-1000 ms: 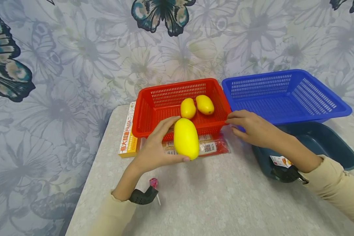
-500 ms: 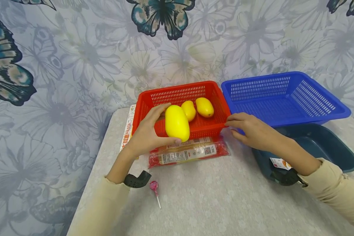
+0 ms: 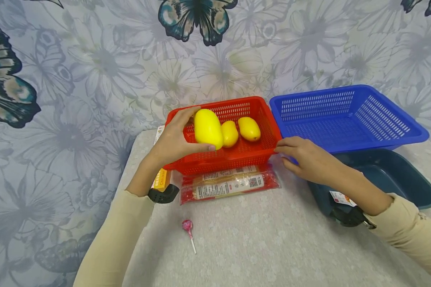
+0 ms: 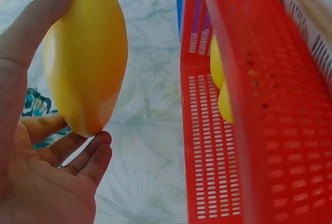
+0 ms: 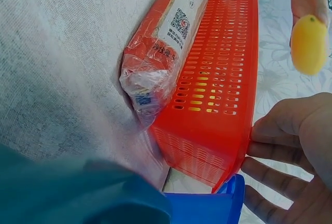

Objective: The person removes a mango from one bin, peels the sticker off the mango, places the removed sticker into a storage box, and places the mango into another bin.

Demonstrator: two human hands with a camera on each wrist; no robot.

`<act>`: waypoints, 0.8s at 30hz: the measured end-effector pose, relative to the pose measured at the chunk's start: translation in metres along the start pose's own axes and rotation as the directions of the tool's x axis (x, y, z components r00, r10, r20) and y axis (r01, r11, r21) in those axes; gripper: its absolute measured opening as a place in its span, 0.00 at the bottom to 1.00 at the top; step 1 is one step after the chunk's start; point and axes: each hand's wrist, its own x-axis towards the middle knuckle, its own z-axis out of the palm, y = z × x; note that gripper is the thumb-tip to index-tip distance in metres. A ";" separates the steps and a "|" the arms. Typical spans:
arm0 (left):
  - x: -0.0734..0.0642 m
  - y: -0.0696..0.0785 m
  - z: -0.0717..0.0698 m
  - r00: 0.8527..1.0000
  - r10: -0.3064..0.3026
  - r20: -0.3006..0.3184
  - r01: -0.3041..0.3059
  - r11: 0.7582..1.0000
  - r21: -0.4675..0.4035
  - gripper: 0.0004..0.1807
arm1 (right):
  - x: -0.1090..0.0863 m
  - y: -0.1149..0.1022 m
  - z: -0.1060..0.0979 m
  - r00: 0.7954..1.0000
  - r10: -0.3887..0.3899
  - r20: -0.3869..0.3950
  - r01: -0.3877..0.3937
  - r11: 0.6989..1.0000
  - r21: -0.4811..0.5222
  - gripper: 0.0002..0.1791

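Observation:
In the head view my left hand (image 3: 170, 141) holds a yellow mango (image 3: 208, 128) by its ends, thumb on one and fingertips at the other, above the left part of a red basket (image 3: 222, 161). Two more mangoes, one nearer (image 3: 230, 134) and one farther right (image 3: 249, 128), lie inside that basket. The left wrist view has the held mango (image 4: 88, 58) apart from the basket wall (image 4: 280, 146). My right hand (image 3: 305, 159) rests its fingertips on the basket's front right corner, fingers fairly straight; the right wrist view shows these fingers (image 5: 275, 175) beside the rim.
A blue basket (image 3: 344, 149) adjoins on the right, with a dark teal basin (image 3: 398, 175) in front holding a small printed packet (image 3: 341, 198). Pasta bags (image 3: 233, 187) lie before the red basket. A pasta box (image 3: 161, 180) stands left; a lollipop (image 3: 188, 226) lies nearer.
My left hand has carried the mango up and leftward, from in front of the red basket to above it. The right hand has stayed at the basket's corner.

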 end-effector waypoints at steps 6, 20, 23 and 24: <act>0.021 -0.004 -0.004 1.000 -0.024 0.017 0.023 0.998 0.054 0.59 | 0.000 0.000 0.000 1.000 -0.001 -0.001 0.001 1.000 0.003 0.17; 0.070 -0.023 -0.001 0.989 -0.079 0.123 0.056 0.982 0.180 0.63 | -0.001 0.000 0.002 0.999 -0.012 -0.030 0.012 1.000 0.003 0.18; 0.077 -0.027 0.002 0.982 -0.089 0.165 0.054 0.978 0.202 0.62 | -0.001 0.000 0.003 1.000 -0.006 -0.030 0.006 1.000 0.001 0.18; 0.079 -0.029 0.003 0.979 -0.095 0.179 0.056 0.976 0.211 0.62 | 0.000 0.000 0.003 1.000 -0.005 -0.031 0.005 1.000 0.003 0.18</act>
